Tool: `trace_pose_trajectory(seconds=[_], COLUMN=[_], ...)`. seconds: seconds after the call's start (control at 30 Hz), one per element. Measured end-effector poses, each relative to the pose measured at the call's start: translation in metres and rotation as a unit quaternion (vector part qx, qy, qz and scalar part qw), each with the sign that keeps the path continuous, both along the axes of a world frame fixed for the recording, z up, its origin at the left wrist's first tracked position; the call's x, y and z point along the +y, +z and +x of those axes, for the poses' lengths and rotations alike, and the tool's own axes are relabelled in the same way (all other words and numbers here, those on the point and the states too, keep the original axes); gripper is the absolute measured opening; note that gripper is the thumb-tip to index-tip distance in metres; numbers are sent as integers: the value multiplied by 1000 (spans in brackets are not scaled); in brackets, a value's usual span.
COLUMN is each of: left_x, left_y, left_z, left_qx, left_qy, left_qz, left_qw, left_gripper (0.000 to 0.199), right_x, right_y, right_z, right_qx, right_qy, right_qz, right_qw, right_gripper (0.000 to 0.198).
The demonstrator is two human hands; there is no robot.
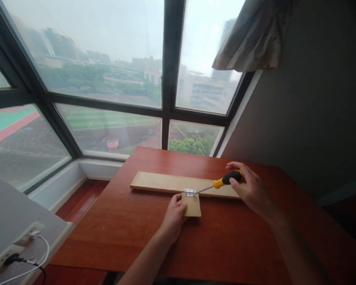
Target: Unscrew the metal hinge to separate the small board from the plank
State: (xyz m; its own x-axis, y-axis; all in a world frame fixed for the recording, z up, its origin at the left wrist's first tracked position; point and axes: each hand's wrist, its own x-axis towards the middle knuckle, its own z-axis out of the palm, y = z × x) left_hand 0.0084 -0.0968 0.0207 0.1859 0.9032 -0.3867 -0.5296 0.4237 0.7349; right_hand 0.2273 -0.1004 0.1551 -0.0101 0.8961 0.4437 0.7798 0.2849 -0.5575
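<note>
The right hand [252, 192] is closed loosely about the handle end of a screwdriver [229, 179] with a yellow-and-black handle and a slim metal shaft, the thumb against the grip and a finger lifted above it. The shaft slants down leftward, its tip at the near right corner of a small silver metal hinge [190, 192] with screw holes. The left hand [174, 215] pinches the left edge of a small square of pale wood [192, 208], whose far edge lies under the hinge. The hinge also reaches the near edge of a long pale wooden plank [158, 181]. That plank lies on a glossy reddish-brown wooden table [112, 241], roughly along its far edge, one end near the table's left edge, the other behind the right hand. Beyond the far edge stand dark-framed windows [166, 59]; a pale curtain [255, 39] hangs at upper right.
</note>
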Motion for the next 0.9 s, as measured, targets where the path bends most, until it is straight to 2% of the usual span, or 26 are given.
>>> trace_pose_trajectory(seconds=[0.13,0.3,0.43,0.6,0.8,0.9], left_x=[0,0,0,-1,0,1], left_y=[-1,0,2,1,-1,-1], left_z=[0,0,0,0,0,0], left_qx=[-3,-4,1,0,-7,-7], left_qy=[-2,-5,-3,0,-1,-1], left_qz=[7,7,4,2,4,0], left_qw=[1000,1000,1000,1000,1000,1000], left_gripper=[38,40,38,39,38,38], right_x=[4,7,6,4,4,5], right_y=[-4,-7,-5,-2,4,15], right_z=[2,7,12,14,8,-5], right_qx=[-12,2,4,27,121,97], right_qy=[-33,-24,-24,7,61,84], right_qz=[5,21,9,1,-18,-21], right_qw=[999,999,1000,1000,991,992], right_gripper=[28,34,39,42,38,33])
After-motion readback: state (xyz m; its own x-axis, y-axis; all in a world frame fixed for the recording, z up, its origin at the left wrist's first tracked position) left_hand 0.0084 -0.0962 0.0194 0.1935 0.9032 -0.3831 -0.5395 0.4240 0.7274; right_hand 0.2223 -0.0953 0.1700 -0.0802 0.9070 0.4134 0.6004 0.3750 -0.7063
